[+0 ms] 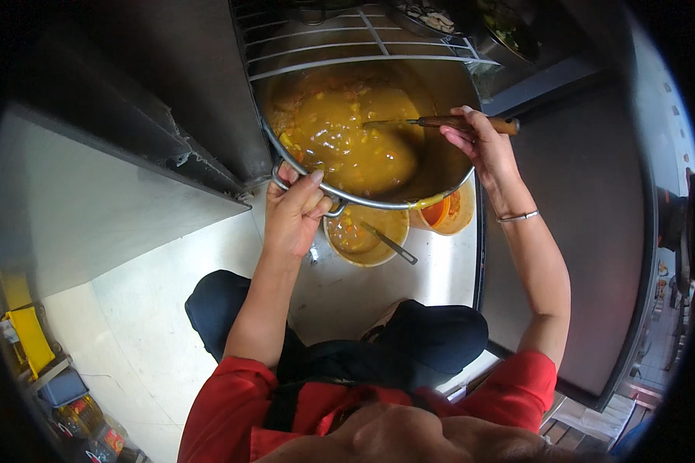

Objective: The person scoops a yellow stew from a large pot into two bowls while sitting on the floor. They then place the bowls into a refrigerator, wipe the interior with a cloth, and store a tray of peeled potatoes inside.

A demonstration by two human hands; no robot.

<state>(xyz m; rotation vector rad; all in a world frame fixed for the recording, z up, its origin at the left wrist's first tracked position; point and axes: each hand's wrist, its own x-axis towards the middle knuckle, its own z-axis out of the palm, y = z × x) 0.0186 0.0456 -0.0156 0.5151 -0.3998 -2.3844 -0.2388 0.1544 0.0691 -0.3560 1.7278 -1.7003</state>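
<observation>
My left hand [297, 202] grips the loop handle [337, 210] of a large metal pot [376, 204], whose mouth is tilted towards me. Inside is a thick yellow soup or curry [347, 147] with small orange and yellow pieces. In my right hand [486, 144] is a utensil with a wooden handle [431, 121]; its head is hidden in the yellow liquid. Below the pot's front rim stands a round tub [368, 264] of similar yellow food, with a metal-handled utensil [389, 243] resting in it. Beside that tub, another container [468, 211] has orange-red contents, partly covered by the pot.
A white wire rack [376, 58] crosses just over the back of the pot. Bowls of food [431, 20] sit on it. At right is an open dark door [573, 243], apparently a refrigerator's. Bottles [101, 437] and a grey bin [63, 386] lie far left on shelving.
</observation>
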